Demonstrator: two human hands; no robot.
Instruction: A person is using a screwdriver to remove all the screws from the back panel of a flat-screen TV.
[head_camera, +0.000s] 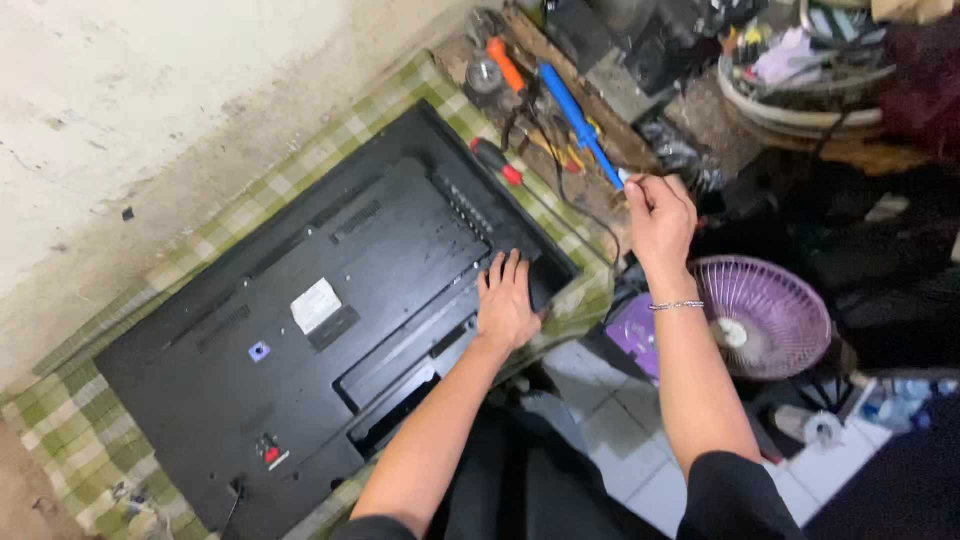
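A black flat-panel television (300, 300) lies face down on a green checked cloth (80, 420), its back cover up. My left hand (505, 300) rests flat on the near right part of that back cover, fingers together. My right hand (658, 212) is raised past the television's right edge, fingers closed on the tip end of a blue-handled tool (578, 118) that slants up and left. A red-and-black screwdriver (497, 160) lies beside the television's far corner.
A small purple fan (765, 315) lies on the tiled floor to the right. An orange-handled tool (506, 64), cables and cluttered parts crowd the far edge. A round basket (800, 110) of odds and ends sits at the far right. A stained wall runs along the left.
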